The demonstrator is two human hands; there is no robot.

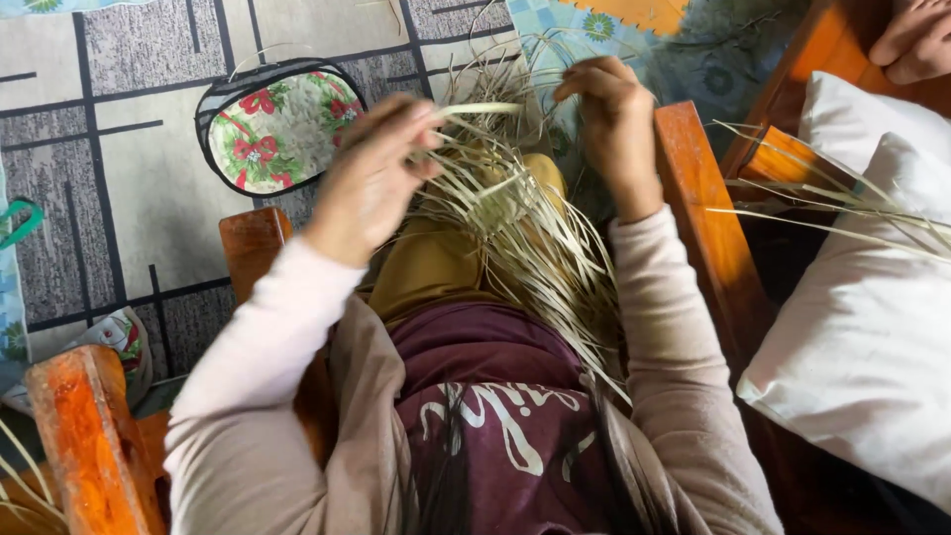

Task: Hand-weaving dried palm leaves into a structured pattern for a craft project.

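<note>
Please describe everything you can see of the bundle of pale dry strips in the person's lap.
The bundle of strips is pale straw-coloured, made of many long, thin, flat strands that look like dried leaf or grass. Near the middle they cross in a small woven patch; the loose ends fan out over the lap and chair edge. The left hand pinches one strip pulled sideways; the right hand grips strands at the top.
</note>
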